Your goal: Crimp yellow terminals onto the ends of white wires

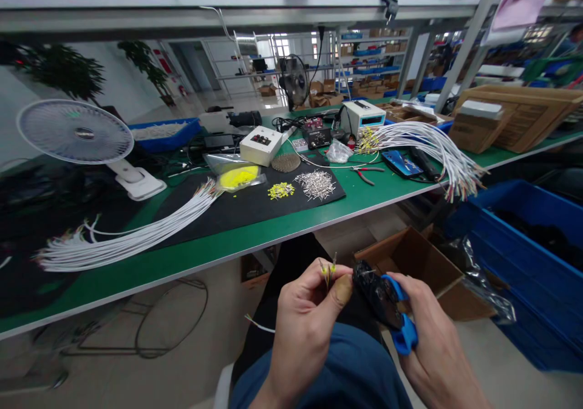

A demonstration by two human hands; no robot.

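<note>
My left hand point(304, 323) pinches a thin white cable with yellow-sleeved wire ends point(328, 268) that stick up between thumb and forefinger. The cable trails off to the left below the hand. My right hand point(430, 336) grips a black crimping tool with blue handles point(387, 305); its jaws sit right beside the wire ends. Both hands are over my lap, below the front edge of the green bench point(255, 239).
The bench carries white cable bundles at left point(132, 236) and right point(437, 144), small heaps of yellow sleeves point(280, 190) and metal terminals point(315, 184), red-handled pliers point(367, 174), a white fan point(77, 132) and control boxes. A cardboard box point(410, 257) and blue crates point(532, 257) stand on the floor at right.
</note>
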